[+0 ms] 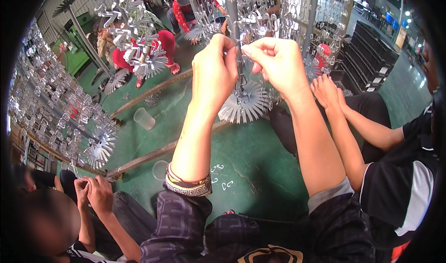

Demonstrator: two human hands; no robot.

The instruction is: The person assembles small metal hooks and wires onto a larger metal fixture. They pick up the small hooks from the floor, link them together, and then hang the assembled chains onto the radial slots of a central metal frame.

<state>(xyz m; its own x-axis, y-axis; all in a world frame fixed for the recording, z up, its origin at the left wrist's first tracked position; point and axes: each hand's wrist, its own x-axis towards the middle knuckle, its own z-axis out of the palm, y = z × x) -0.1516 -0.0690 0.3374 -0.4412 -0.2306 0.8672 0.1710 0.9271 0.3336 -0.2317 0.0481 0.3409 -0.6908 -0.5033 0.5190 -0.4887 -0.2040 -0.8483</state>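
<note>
Both my arms reach up and forward to a rack of hanging bent-metal pieces [253,5] around a grey upright pole [231,5]. My left hand [214,72] is closed in a pinch beside the pole, with its back toward me. Close to its right, my right hand [278,67] also pinches, thumb against forefinger. Whatever sits between the fingertips is too small or hidden to make out. Below my hands, a silver fan-shaped disc with slotted edges [244,107] surrounds the pole's lower end.
Loose hooks [217,175] lie on the green floor near a translucent cup [144,118] and wooden rails [153,155]. More hung racks stand left [60,109] and ahead. Co-workers sit close at my left [100,195] and right [332,95]; others crouch ahead. Black crates [371,54] are stacked at right.
</note>
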